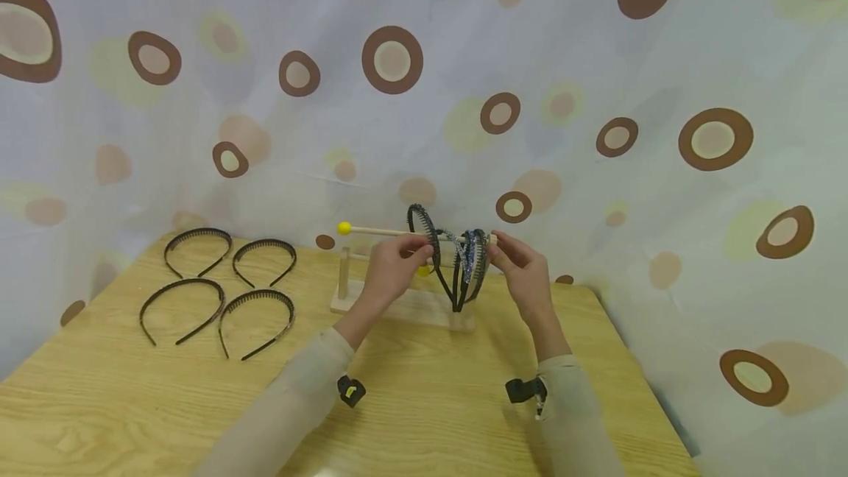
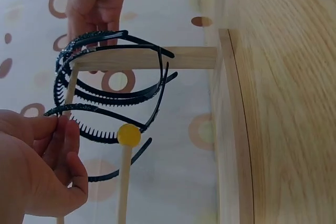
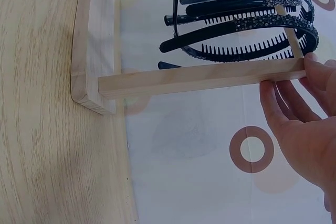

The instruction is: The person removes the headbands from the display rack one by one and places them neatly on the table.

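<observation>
My left hand pinches a black toothed headband that hangs on the upper rod of a wooden stand. Beside the stand's right end, my right hand grips the top of the upright post between thumb and fingers. Several more black headbands, some with glittery stones, hang bunched on the rod close to that post. A yellow ball caps the rod's left end. Fingers partly hide the held headband in the head view.
Several black toothed headbands lie on the left of the wooden table, among them a nearer one and a farther one. A patterned sheet rises behind the table. Another yellow ball tips a second rod.
</observation>
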A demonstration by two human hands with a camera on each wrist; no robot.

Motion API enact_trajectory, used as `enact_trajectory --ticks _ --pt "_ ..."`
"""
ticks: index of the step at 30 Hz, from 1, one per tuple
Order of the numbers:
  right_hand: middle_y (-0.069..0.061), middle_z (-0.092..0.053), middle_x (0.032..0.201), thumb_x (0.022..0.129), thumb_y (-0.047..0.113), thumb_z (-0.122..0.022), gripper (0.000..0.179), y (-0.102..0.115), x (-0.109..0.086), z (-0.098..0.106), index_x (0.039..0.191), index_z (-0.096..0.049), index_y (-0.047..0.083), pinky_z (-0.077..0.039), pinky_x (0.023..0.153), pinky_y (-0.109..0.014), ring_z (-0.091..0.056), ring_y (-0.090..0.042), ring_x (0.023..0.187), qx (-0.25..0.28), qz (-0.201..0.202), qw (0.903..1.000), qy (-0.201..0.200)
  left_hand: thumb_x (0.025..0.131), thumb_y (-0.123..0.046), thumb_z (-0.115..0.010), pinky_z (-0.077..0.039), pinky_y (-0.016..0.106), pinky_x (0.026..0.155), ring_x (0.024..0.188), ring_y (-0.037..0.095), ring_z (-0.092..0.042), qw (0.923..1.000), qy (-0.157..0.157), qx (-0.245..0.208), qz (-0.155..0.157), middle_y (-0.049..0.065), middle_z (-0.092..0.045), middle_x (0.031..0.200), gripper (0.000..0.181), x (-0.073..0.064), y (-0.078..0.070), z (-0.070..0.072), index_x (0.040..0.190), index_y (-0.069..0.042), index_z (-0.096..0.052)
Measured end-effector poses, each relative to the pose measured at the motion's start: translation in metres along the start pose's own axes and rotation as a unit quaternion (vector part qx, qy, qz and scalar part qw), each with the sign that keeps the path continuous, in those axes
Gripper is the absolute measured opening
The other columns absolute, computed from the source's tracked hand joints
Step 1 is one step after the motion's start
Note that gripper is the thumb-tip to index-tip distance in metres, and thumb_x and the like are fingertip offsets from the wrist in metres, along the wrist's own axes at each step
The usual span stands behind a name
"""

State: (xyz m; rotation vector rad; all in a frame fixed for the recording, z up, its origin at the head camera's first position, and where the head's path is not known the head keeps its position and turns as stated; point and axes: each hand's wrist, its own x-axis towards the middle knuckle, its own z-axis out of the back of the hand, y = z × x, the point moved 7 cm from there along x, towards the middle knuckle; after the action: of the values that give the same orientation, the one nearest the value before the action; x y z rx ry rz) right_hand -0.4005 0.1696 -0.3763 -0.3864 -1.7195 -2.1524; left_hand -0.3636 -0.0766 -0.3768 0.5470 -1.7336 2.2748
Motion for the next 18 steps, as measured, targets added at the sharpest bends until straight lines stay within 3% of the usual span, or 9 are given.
enact_trajectory --ticks 10,14,18 --pt "-0.012 -0.065 0.132 0.097 0.029 -0.072 0.045 0.002 -0.001 0.0 0.139 -0.065 0.012 -0.05 0.099 -0.034 -0.069 -0.021 0.108 0.014 0.004 0.9999 -0.003 0.103 -0.02 -0.065 -0.056 0.038 0.08 0.089 0.019 -0.069 0.9968 0.01 -0.012 -0.079 0.006 -0.071 0.108 0.024 0.002 -0.032 0.032 0.121 -0.005 -0.072" --pt "-0.011 -0.065 0.132 0.097 0.029 -0.072 0.045 0.002 -0.002 -0.001 0.138 -0.065 0.012 -0.051 0.098 -0.032 -0.069 -0.019 0.108 0.015 0.002 0.9999 -0.001 0.105 -0.019 -0.061 -0.055 0.038 0.082 0.09 0.018 -0.068 0.9957 0.013 -0.028 -0.087 0.005 -0.07 0.107 0.023 -0.001 -0.043 0.044 0.121 -0.005 -0.068" --pt "-0.012 -0.065 0.131 0.098 0.027 -0.071 0.045 0.002 -0.001 -0.001 0.139 -0.064 0.01 -0.052 0.096 -0.032 -0.068 -0.019 0.108 0.017 0.009 0.9998 0.002 0.108 -0.019 -0.054 -0.053 0.039 0.089 0.099 0.018 -0.067 0.9931 0.043 -0.07 -0.083 0.004 -0.07 0.11 0.021 -0.008 -0.053 0.052 0.122 -0.005 -0.062"
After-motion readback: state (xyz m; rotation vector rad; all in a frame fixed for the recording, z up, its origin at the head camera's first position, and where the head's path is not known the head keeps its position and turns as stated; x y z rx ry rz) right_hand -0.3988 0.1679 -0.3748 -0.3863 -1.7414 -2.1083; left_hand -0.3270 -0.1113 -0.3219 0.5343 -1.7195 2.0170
